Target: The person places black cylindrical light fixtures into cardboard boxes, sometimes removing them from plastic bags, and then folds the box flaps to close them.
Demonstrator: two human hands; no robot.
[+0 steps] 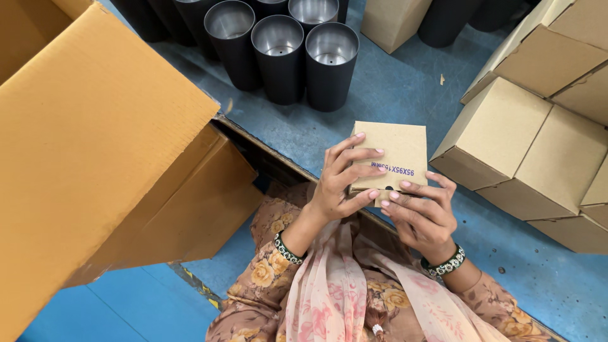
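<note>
— What is the person wearing?

— A brown top printed with cream and yellow roses, its sleeves ending short of the wrists. A pale pink scarf with a faint floral print hangs down the front.

— Anything on the hands?

— The left hand point(339, 183) and the right hand point(423, 215) each carry a dark green beaded bangle with white studs at the wrist. The fingernails are painted light pink.
</note>
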